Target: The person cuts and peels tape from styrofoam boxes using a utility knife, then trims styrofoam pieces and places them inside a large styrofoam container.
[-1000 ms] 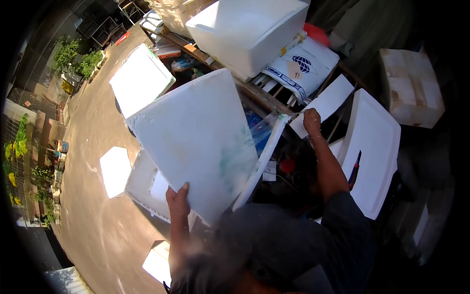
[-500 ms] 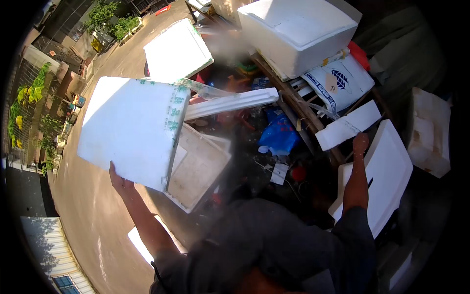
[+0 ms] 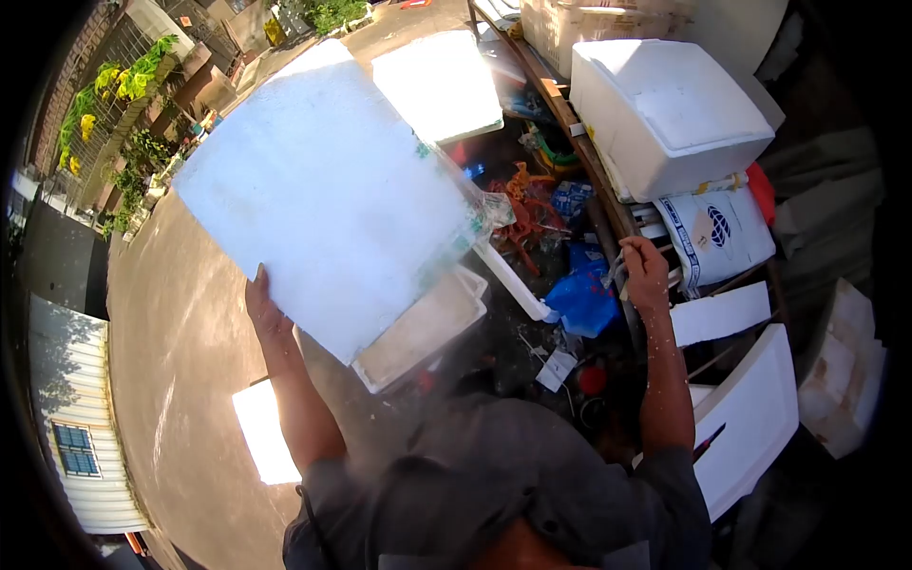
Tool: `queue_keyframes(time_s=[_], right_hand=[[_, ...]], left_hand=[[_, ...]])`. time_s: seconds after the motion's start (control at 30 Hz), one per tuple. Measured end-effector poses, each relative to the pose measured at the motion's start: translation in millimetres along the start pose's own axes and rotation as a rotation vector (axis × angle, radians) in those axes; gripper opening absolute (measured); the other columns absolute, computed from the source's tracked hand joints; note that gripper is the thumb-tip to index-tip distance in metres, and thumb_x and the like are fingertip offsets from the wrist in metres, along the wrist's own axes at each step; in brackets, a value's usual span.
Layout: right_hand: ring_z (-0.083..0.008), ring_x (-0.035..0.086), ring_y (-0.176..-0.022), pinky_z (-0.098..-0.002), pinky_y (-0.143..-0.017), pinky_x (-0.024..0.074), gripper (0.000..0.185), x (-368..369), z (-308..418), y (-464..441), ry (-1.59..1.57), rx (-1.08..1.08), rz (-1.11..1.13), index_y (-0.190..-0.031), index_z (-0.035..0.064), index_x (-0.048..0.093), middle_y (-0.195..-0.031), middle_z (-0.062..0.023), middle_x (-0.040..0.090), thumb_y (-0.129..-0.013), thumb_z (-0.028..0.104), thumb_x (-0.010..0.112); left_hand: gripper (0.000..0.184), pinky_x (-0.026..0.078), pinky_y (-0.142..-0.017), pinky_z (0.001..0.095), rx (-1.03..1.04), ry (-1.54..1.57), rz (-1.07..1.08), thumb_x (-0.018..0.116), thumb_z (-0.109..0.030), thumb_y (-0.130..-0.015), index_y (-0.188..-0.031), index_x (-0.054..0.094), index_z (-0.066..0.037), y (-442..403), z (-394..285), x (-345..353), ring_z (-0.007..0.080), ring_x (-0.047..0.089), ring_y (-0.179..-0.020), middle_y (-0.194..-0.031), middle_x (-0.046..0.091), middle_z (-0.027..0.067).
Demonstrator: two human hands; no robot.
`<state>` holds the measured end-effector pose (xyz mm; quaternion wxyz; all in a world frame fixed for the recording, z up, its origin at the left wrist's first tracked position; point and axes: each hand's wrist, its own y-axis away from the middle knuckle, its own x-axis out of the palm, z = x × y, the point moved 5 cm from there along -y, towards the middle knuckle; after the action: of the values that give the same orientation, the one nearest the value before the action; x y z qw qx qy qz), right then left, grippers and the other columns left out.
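My left hand [image 3: 270,306] grips the lower left edge of a large white foam board [image 3: 323,190], its thumb on the near face. Green print and loose clear tape [image 3: 492,211] run along the board's right edge. My right hand [image 3: 646,271] is closed, with fingers curled together beside the wooden rail; a wisp of clear plastic shows next to them, but what they hold I cannot make out. Below that hand lies a white foam strip [image 3: 722,315]. A narrow foam bar [image 3: 513,280] slants out from behind the board, above a foam box [image 3: 427,328].
A white foam box [image 3: 670,104] stands on the wooden rack at right, above a printed white sack [image 3: 717,233]. A blue plastic bag [image 3: 584,294] lies among clutter. A foam lid [image 3: 750,427] with a dark, pen-like tool leans at lower right. Another foam panel [image 3: 437,81] stands behind.
My right hand has left the foam strip and moved left and slightly down. The held board now looks larger, tilted differently and covers more of the foam bar. The whole view has shifted.
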<state>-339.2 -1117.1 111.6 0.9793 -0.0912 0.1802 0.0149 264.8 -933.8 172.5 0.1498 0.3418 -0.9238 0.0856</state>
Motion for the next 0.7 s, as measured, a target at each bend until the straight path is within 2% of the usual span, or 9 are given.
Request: queue_keyframes(time_s=[0.1,0.13,0.2,0.23,0.33,0.43,0.53,0.63,0.7], right_hand=[[-0.0093,0.052,-0.082,-0.026,-0.076,0.0441,0.017,41.4,65.7,-22.3,-0.142,-0.287,0.145,-0.098,0.0003,0.064,-0.097,-0.004,0.059,-0.101,0.014,0.054],[-0.0128,0.055,-0.098,-0.0282,-0.087,0.0444,0.016,58.5,67.6,-31.3,-0.232,-0.185,0.294,-0.104,0.0017,0.061,-0.116,-0.0087,0.058,-0.1,0.017,0.057],[-0.0184,0.051,-0.121,-0.0312,-0.099,0.0433,0.038,103.7,73.6,-43.6,-0.459,-0.06,0.447,-0.131,0.0018,0.05,-0.143,-0.0144,0.044,-0.1,0.02,0.059],[-0.0156,0.054,-0.112,-0.0316,-0.095,0.0463,0.041,128.6,63.0,-47.2,-0.468,-0.056,0.402,-0.135,0.0006,0.05,-0.132,-0.0129,0.053,-0.1,0.021,0.059],[-0.0117,0.059,-0.091,-0.0292,-0.082,0.0509,0.03,156.9,65.4,-45.6,-0.334,-0.085,0.586,-0.121,0.0007,0.058,-0.104,-0.0072,0.062,-0.1,0.022,0.06],[-0.0076,0.057,-0.072,-0.0253,-0.067,0.0502,0.02,148.0,74.6,-33.4,-0.213,0.011,0.648,-0.102,0.0012,0.062,-0.079,-0.0002,0.057,-0.099,0.021,0.06],[-0.0055,0.055,-0.065,-0.0228,-0.061,0.0474,0.021,131.6,78.0,-20.9,-0.3,0.136,0.571,-0.09,0.0028,0.06,-0.073,0.0021,0.054,-0.1,0.021,0.058],[-0.0111,0.061,-0.07,-0.0281,-0.065,0.0515,0.023,120.1,36.2,1.9,-0.222,0.218,0.649,-0.095,0.0005,0.063,-0.077,-0.0026,0.061,-0.099,0.022,0.057],[-0.0106,0.06,-0.069,-0.0283,-0.065,0.0513,0.023,109.5,23.8,17.5,-0.162,0.176,0.571,-0.094,0.0004,0.062,-0.076,-0.0025,0.06,-0.1,0.022,0.056]], left_hand=[[0.058,0.053,-0.095,0.0454,-0.023,-0.049,0.073,0.056,-0.029,-0.098,-0.142,0.039,0.005,6.0,0.2,-6.9,0.0332,0.059,-0.116,-0.133,0.056,0.0194],[0.057,0.053,-0.095,0.0452,-0.001,-0.041,0.1,0.055,-0.028,-0.099,-0.142,0.039,0.005,10.2,-0.9,-1.1,0.0331,0.06,-0.116,-0.132,0.057,0.0195],[0.055,0.053,-0.094,0.0449,0.017,-0.043,0.125,0.053,-0.028,-0.099,-0.141,0.04,0.005,16.4,2.9,3.7,0.0329,0.061,-0.114,-0.131,0.057,0.0196],[0.054,0.053,-0.094,0.0447,0.016,-0.055,0.123,0.052,-0.028,-0.1,-0.141,0.04,0.006,18.2,5.4,3.1,0.0329,0.061,-0.114,-0.131,0.058,0.0197],[0.052,0.053,-0.094,0.0445,0.007,-0.101,0.058,0.05,-0.026,-0.1,-0.14,0.041,0.006,16.1,11.3,-0.9,0.0332,0.061,-0.113,-0.13,0.058,0.02],[0.05,0.054,-0.093,0.0445,-0.005,-0.082,0.031,0.049,-0.025,-0.1,-0.139,0.043,0.006,25.1,10.7,9.5,0.033,0.062,-0.112,-0.129,0.059,0.02],[0.05,0.054,-0.092,0.0445,-0.065,-0.073,0.077,0.049,-0.024,-0.098,-0.138,0.044,0.006,30.6,25.2,10.8,0.0323,0.063,-0.111,-0.126,0.06,0.0193],[0.05,0.055,-0.091,0.044,-0.13,-0.069,0.113,0.051,-0.025,-0.097,-0.136,0.046,0.005,33.6,45.0,16.2,0.0314,0.064,-0.11,-0.124,0.062,0.0187],[0.05,0.056,-0.09,0.0434,-0.188,-0.061,0.102,0.051,-0.026,-0.097,-0.136,0.046,0.005,36.8,60.4,10.3,0.031,0.065,-0.108,-0.123,0.062,0.0188]])
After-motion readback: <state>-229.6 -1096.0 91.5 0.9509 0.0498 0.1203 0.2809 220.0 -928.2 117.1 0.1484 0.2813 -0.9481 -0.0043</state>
